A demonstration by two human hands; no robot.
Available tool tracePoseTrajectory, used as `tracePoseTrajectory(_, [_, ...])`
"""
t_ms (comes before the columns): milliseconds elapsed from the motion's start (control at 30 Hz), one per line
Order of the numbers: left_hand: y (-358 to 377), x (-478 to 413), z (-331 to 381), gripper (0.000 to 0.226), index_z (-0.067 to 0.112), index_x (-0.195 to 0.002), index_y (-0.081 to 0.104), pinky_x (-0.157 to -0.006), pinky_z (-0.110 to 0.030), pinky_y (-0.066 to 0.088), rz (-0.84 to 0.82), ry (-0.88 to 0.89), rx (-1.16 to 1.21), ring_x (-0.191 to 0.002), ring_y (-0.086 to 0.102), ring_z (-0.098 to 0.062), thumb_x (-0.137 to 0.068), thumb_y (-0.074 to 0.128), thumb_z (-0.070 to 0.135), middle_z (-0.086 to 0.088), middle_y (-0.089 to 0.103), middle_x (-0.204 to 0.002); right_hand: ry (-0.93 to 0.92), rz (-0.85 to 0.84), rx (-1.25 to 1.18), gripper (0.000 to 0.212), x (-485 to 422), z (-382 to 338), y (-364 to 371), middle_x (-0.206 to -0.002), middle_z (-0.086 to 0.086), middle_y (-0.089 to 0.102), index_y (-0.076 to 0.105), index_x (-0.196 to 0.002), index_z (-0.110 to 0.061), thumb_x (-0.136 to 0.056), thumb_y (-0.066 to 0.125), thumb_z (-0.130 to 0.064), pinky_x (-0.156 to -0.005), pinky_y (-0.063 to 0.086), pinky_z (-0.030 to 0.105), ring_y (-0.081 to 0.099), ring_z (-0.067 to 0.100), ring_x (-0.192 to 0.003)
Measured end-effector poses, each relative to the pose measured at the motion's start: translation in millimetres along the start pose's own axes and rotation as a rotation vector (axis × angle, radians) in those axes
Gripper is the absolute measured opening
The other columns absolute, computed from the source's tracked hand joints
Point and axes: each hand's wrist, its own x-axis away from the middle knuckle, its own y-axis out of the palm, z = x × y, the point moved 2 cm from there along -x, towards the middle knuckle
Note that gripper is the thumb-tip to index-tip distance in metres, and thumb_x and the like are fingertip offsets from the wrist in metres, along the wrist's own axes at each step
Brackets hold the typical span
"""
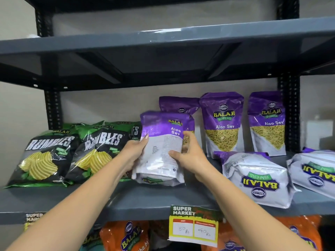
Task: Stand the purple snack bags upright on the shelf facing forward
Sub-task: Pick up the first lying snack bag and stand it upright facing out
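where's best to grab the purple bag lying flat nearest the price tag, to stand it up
Take the lying bag by its purple sealed top edge at the back, reaching over from the front. Its wide base faces you, so lifting the far end should tip it upright onto that base, beside the standing bags.

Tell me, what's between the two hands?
The head view shows a purple snack bag, its back facing us, held between the left hand and the right hand.

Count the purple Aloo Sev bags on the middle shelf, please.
6: one in both hands, one half hidden behind it, two upright, two lying flat. More may be hidden.
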Motion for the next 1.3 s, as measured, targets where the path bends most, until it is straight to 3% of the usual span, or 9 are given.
tracePoseTrajectory(167, [18, -1, -9, 0.010, 0.015, -0.097, 0.067, -0.065, -0.014, 0.053, -0.090, 0.162, 0.250, -0.073, 0.066, -0.011, -0.091, 0.059, 0.018, 0.004, 0.071, -0.081, -0.139, 0.067, 0.167, 0.082, -3, 12, -9, -0.090, -0.015, 0.067, 0.030, -0.138, -0.030, -0.072, 0.068, -0.001, -0.091, 0.052, 0.046, 0.067, 0.021, -0.098])
tracePoseTrajectory(300, [21, 11, -13, 0.033, 0.005, -0.123, 0.057, -0.072, -0.016, 0.053, -0.120, 0.194, 0.278, -0.078, 0.064, -0.007, -0.092, 0.057, 0.014, 0.001, 0.069, -0.094, -0.098, 0.078, 0.109, 0.094, 1, 27, -17, -0.106, 0.000, 0.064, 0.025, -0.146, -0.027, -0.071, 0.076, -0.003, -0.091, 0.053, 0.037, 0.063, 0.012, -0.089])
tracePoseTrajectory(533, [35, 83, -12, 0.024, 0.026, -0.101, 0.054, -0.100, -0.048, 0.037, 0.577, 0.445, -0.060, -0.112, 0.047, -0.027, -0.084, 0.053, 0.042, 0.000, 0.055, -0.113, 0.223, 0.306, -0.395, 0.065, -18, 32, -18, -0.130, 0.000, 0.052, 0.043, -0.142, -0.016, -0.088, 0.056, -0.050, -0.104, 0.039, 0.035, 0.052, 0.021, -0.120])
tracePoseTrajectory(633, [63, 100, -13, 0.013, 0.037, -0.091, 0.049, -0.101, -0.046, 0.037, 0.318, 0.402, -0.084, -0.108, 0.052, -0.021, -0.082, 0.053, 0.045, 0.012, 0.052, -0.101, 0.322, 0.328, -0.534, 0.048, -32, 31, -16, -0.102, 0.007, 0.064, 0.056, -0.121, -0.011, -0.095, 0.037, -0.047, -0.075, 0.050, 0.031, 0.062, 0.020, -0.085])
tracePoseTrajectory(733, [80, 96, -19, 0.044, 0.025, -0.128, 0.039, -0.105, -0.040, 0.027, 0.231, 0.249, -0.144, -0.129, 0.036, -0.021, -0.090, 0.050, 0.044, 0.003, 0.039, -0.130, 0.381, 0.272, -0.629, 0.032, -38, 30, -13, -0.056, 0.003, 0.056, 0.046, -0.083, -0.018, -0.102, 0.030, -0.038, -0.038, 0.035, 0.016, 0.048, 0.007, -0.033])
tracePoseTrajectory(833, [84, 90, -18, 0.059, 0.023, -0.141, 0.028, -0.112, -0.042, 0.022, 0.239, 0.210, -0.064, -0.137, 0.025, -0.025, -0.092, 0.042, 0.050, -0.004, 0.026, -0.147, 0.318, 0.277, -0.562, 0.025, -38, 29, -9, -0.046, 0.001, 0.045, 0.045, -0.083, -0.018, -0.102, 0.030, -0.025, -0.029, 0.025, 0.010, 0.034, 0.004, -0.020])
tracePoseTrajectory(1000, [73, 71, -14, 0.054, 0.025, -0.124, 0.044, -0.117, -0.049, 0.015, 0.210, 0.088, -0.009, -0.134, 0.033, -0.026, -0.088, 0.035, 0.064, -0.002, 0.038, -0.140, 0.175, 0.228, -0.317, 0.034, -38, 37, -6, -0.080, 0.011, 0.065, 0.060, -0.123, -0.014, -0.090, 0.060, -0.014, -0.060, 0.054, 0.031, 0.060, 0.020, -0.063])
tracePoseTrajectory(1167, [61, 53, -9, 0.066, 0.028, -0.087, 0.050, -0.115, -0.053, 0.021, 0.122, 0.070, 0.050, -0.118, 0.054, -0.024, -0.061, 0.043, 0.088, 0.003, 0.060, -0.108, 0.138, 0.154, -0.193, 0.085, -33, 33, -2, -0.101, 0.005, 0.061, 0.050, -0.140, -0.021, -0.064, 0.084, -0.040, -0.089, 0.049, 0.032, 0.061, 0.018, -0.091])
tracePoseTrajectory(1300, [52, 43, -8, 0.070, 0.015, -0.096, 0.056, -0.075, -0.031, 0.050, 0.087, 0.095, 0.158, -0.079, 0.065, -0.016, -0.062, 0.062, 0.076, 0.002, 0.064, -0.080, 0.149, 0.014, -0.204, 0.136, -40, 40, 11, -0.146, -0.002, 0.053, 0.039, -0.145, -0.031, -0.023, 0.088, -0.067, -0.107, 0.045, 0.038, 0.055, 0.016, -0.128])
